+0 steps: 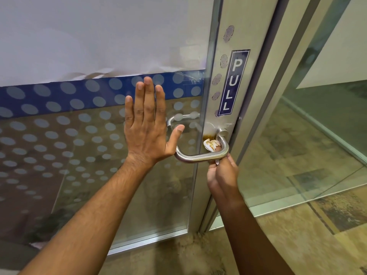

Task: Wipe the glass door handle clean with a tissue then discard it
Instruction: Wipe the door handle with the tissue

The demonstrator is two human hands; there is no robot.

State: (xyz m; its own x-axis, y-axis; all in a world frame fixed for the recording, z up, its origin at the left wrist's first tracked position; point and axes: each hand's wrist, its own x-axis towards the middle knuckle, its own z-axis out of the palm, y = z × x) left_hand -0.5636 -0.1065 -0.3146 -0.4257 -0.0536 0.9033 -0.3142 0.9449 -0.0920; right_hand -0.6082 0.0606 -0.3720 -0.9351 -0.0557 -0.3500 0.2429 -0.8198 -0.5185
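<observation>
A brushed steel loop handle [200, 156] juts from the metal stile of the glass door [83, 147]. A brown smear [208, 135] marks the stile beside the handle's upper mount. My right hand [222, 171] reaches up from below the handle's right corner and pinches a crumpled white tissue [211, 144], stained brown, which pokes up inside the loop against the stile. My left hand [148, 124] lies flat on the glass left of the handle, fingers straight and together, thumb spread toward the loop, holding nothing.
A blue PULL sticker [233, 82] runs down the stile above the handle. The glass carries a blue band and frosted dots, with a white sheet [89, 36] above. A fixed glass panel [317, 135] stands to the right. Patterned beige floor [297, 245] lies below.
</observation>
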